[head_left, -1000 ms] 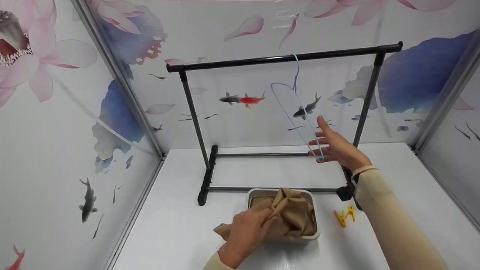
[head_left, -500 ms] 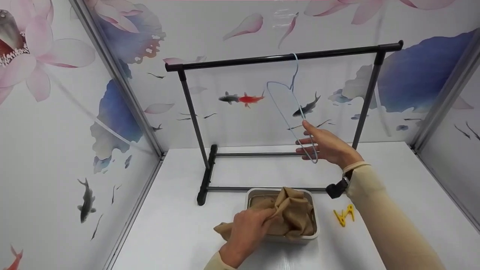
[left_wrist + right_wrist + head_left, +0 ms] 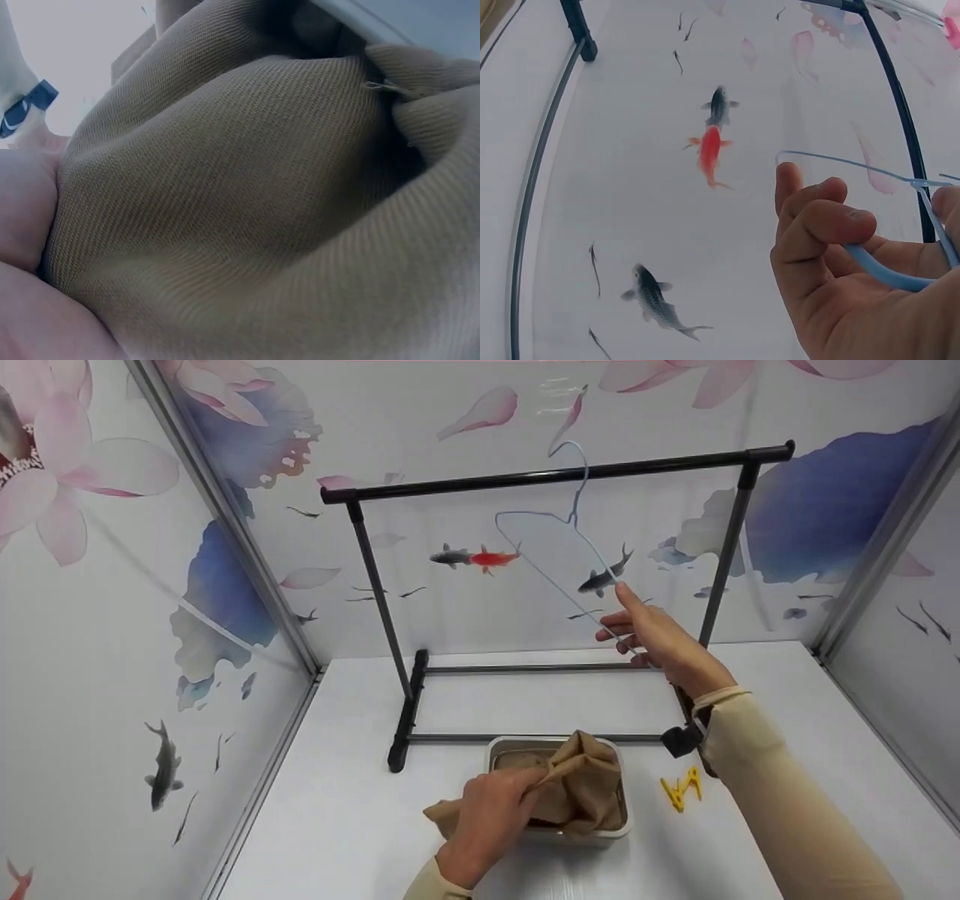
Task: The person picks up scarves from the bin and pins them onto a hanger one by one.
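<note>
My right hand [image 3: 667, 649] grips a light blue wire clothes hanger [image 3: 574, 516] by its lower right corner, fingers curled round the wire. The right wrist view shows the bent fingers close up, with the blue hanger [image 3: 889, 277] across them. Its hook stands up above the black rail, and its neck overlaps the rail in the head view. Low at the front, my left hand [image 3: 487, 817] pinches a crumpled brown cloth [image 3: 589, 780] that lies partly in a pale basin [image 3: 628, 817]. In the left wrist view the ribbed brown cloth [image 3: 225, 172] fills most of the picture.
A black clothes rack [image 3: 465, 485] stands on the white table [image 3: 352, 810], behind the basin. Two yellow clothespins [image 3: 681, 790] lie to the basin's right. Printed wall panels [image 3: 465, 607] enclose the table at the back and sides.
The hanger's hook has risen from the rail to stand above it, and the hanger has turned to show more of its width. My left hand keeps its hold on the cloth.
</note>
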Demonstrator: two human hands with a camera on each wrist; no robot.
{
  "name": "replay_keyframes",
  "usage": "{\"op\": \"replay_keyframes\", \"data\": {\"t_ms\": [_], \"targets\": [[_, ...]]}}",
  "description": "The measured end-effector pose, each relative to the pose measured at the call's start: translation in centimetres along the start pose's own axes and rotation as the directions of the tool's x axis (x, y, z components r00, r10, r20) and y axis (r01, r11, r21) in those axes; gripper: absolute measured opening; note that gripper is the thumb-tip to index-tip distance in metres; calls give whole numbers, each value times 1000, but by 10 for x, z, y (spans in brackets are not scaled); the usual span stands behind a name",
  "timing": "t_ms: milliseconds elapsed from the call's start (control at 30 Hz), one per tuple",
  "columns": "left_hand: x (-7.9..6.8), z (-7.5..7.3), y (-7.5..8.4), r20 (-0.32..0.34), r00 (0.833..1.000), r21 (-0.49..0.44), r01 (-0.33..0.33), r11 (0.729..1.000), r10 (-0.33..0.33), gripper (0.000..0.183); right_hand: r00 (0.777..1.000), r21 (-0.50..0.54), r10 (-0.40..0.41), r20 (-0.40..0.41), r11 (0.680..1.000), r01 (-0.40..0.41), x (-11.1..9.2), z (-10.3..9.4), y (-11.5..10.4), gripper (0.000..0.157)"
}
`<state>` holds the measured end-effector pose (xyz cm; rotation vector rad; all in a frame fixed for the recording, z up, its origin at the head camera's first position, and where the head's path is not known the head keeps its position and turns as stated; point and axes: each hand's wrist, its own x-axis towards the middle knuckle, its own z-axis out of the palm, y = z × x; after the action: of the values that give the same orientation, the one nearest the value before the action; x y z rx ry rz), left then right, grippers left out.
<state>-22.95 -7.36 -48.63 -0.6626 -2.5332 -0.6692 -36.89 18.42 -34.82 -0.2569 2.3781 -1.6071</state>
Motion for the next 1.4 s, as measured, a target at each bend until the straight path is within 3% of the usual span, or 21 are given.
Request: {"op": "replay_keyframes", "data": {"t_ms": [133,300,433,533,700,800,867,967,1133,1167,1300,1367,1400], "targets": [[7,-9,-2,-80,995,2,-55,999,55,9,999,-64,-26,22,998,27,-14,5,18,93],[27,-24,-4,-193,974,17,-113,993,115,12,996,-103,-20,90,994,29,-34,19,60,85],[47,-29,-2,-253,958,30,-134,991,137,11,985,-69,-6,174,997,18,-51,33,88,80],[62,-25,-1,-248,961,3,-127,992,124,11,976,-23,-10,215,1000,15,-63,42,100,76],[81,-7,-2,-148,989,-61,-7,998,-2,15,974,7,-16,227,1000,15,-78,55,104,68],[88,7,-3,-121,991,-3,60,998,-60,15,972,12,-19,235,1000,16,-84,60,103,63],[92,17,-4,-151,986,55,73,996,-64,13,971,23,-15,238,1000,10,-87,63,102,61],[97,29,-7,-237,971,151,34,988,3,12,966,37,-22,257,999,13,-91,65,103,59],[104,39,-8,-305,951,73,-34,997,55,17,952,-37,-17,304,999,30,-98,67,107,65],[106,39,-7,-314,949,16,-37,999,40,18,950,-56,-16,312,998,35,-99,67,107,65],[114,35,-1,-366,930,19,-13,1000,19,16,937,-92,-31,348,994,67,-104,67,107,70],[118,33,2,-355,935,16,21,1000,-14,16,931,-87,-43,363,993,80,-106,67,106,71],[120,33,4,-327,945,21,37,999,-28,16,930,-83,-48,364,993,84,-107,66,106,71]]}}
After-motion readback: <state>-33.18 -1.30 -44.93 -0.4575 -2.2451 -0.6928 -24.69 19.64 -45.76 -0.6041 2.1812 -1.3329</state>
